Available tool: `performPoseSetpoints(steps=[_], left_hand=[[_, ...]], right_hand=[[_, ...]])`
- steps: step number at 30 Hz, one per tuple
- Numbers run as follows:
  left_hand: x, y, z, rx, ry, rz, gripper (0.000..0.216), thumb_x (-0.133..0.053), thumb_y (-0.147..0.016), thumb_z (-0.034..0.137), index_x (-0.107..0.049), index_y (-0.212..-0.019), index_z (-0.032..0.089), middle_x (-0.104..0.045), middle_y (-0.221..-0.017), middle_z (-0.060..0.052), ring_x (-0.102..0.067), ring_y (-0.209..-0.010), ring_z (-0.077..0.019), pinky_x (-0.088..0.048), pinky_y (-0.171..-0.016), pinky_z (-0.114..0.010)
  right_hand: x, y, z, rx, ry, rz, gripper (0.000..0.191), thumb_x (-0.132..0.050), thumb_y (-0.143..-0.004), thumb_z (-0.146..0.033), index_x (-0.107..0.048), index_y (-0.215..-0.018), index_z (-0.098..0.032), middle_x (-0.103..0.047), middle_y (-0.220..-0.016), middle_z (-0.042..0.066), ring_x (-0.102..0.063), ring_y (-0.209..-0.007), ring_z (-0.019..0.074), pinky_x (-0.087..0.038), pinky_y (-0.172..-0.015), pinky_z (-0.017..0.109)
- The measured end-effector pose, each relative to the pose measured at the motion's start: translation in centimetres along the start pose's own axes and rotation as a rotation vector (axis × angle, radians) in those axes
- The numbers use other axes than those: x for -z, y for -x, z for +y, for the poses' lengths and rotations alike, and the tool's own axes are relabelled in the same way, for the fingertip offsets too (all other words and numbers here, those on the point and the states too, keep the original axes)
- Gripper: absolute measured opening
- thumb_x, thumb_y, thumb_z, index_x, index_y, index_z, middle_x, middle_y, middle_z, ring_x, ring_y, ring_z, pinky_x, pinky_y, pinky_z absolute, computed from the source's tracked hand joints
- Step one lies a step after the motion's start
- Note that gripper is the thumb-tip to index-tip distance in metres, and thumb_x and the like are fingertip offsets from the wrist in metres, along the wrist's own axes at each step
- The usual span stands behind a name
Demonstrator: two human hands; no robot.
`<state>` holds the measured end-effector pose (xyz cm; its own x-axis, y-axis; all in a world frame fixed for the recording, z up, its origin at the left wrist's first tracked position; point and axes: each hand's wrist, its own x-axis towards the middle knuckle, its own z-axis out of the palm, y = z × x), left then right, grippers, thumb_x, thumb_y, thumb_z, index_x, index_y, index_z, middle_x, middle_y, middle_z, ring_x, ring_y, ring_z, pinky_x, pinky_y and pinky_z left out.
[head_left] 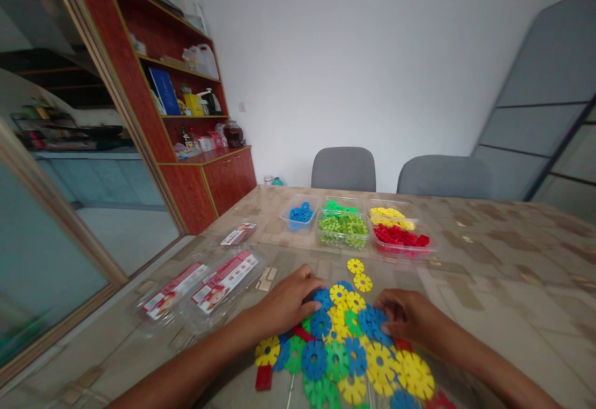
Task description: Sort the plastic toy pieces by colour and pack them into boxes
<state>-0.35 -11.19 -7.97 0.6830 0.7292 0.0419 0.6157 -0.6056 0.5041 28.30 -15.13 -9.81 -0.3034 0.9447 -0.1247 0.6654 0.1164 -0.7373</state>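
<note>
A loose pile of plastic snowflake-shaped notched discs, with blue discs [314, 359], yellow discs [380, 362] and green discs [336, 359], lies on the table in front of me. At the pile's left edge, my left hand [298, 297] has thumb and index finger bent around a blue disc [324, 299]. On the other side, my right hand [406, 317] is curled, with its thumb and fingers on a blue notched disc [372, 322]. Red pieces, one a small red rectangle [263, 378], lie among and beside the discs. Two yellow discs [356, 266] sit apart beyond the pile.
Clear plastic tubs stand farther back: one with blue pieces [302, 213], others with light green pieces [343, 228], yellow pieces [388, 215] and red pieces [400, 236]. Labelled clear lids [226, 282] lie at the left. Two grey chairs [343, 169] stand behind the table.
</note>
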Motion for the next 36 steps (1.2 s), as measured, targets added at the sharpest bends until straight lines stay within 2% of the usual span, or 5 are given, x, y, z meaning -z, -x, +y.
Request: performPoseSetpoints(steps=[7,12,19,26,36], left_hand=[[-0.4,-0.2,-0.9,0.054,0.112,0.06,0.015,-0.065,-0.08,0.021,-0.056,-0.091,0.019,-0.054,-0.089,0.0,-0.053,-0.084,-0.0163,-0.04,-0.075,-0.026],[-0.5,-0.2,-0.9,0.05,0.136,0.039,0.028,-0.071,-0.076,0.027,-0.058,-0.099,0.021,-0.056,-0.092,0.001,-0.054,-0.083,-0.0163,-0.039,-0.072,-0.025],[-0.3,-0.4,-1.1,0.095,0.153,0.029,0.022,-0.07,-0.074,0.024,-0.057,-0.091,0.019,-0.055,-0.087,0.002,-0.053,-0.08,-0.0153,-0.039,-0.069,-0.024],[0.1,-0.1,-0.4,0.081,0.136,-0.009,0.028,-0.071,-0.074,0.025,-0.061,-0.1,0.022,-0.056,-0.091,0.001,-0.053,-0.084,-0.0169,-0.039,-0.073,-0.025],[0.2,-0.2,-0.8,0.095,0.165,-0.037,0.029,-0.074,-0.071,0.023,-0.061,-0.096,0.019,-0.057,-0.088,0.001,-0.053,-0.081,-0.0158,-0.04,-0.07,-0.024]], right_hand=[[0.2,0.2,-0.7,-0.021,-0.052,-0.011,0.012,-0.058,-0.06,-0.016,-0.055,-0.071,-0.016,-0.05,-0.062,-0.003,-0.044,-0.059,0.0116,-0.03,-0.053,0.023],[0.3,0.2,-0.1,0.017,-0.13,-0.037,0.013,-0.055,-0.061,-0.023,-0.049,-0.072,-0.017,-0.049,-0.063,-0.002,-0.043,-0.058,0.0121,-0.03,-0.054,0.024],[1.0,-0.1,0.7,0.107,-0.177,-0.029,0.017,-0.056,-0.068,-0.029,-0.056,-0.078,-0.015,-0.053,-0.067,0.001,-0.046,-0.062,0.0147,-0.032,-0.056,0.026],[3.2,1.8,-2.4,0.193,-0.119,-0.154,0.018,-0.056,-0.081,-0.028,-0.066,-0.088,-0.014,-0.066,-0.08,0.005,-0.057,-0.07,0.0172,-0.041,-0.063,0.027],[2.0,2.4,-3.2,0.224,0.014,-0.189,0.018,-0.051,-0.078,-0.01,-0.066,-0.085,-0.016,-0.063,-0.075,0.0,-0.054,-0.067,0.0132,-0.037,-0.058,0.021]])
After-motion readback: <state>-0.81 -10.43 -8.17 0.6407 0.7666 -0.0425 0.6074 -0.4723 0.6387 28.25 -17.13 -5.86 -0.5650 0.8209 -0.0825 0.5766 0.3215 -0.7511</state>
